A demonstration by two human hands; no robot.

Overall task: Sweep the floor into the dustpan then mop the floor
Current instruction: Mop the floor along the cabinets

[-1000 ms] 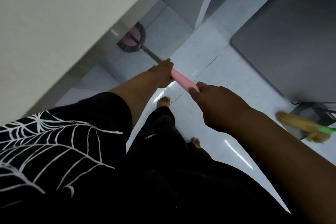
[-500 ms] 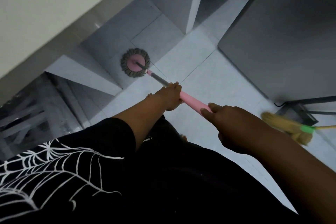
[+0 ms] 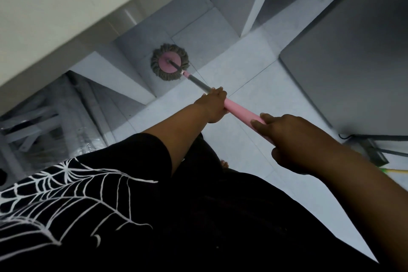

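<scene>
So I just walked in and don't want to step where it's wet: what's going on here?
A person is mopping. Their left hand grips the mop handle further down, and their right hand holds the upper end of its pink grip. The round mop head sits flat on the tiled floor, out in front of them near the wall. What looks like a broom handle lies on the floor at the right edge. No dustpan is in view.

The broom (image 3: pixel 396 170) is cut by the right edge — its head hidden behind the right arm (image 3: pixel 357 194).
</scene>
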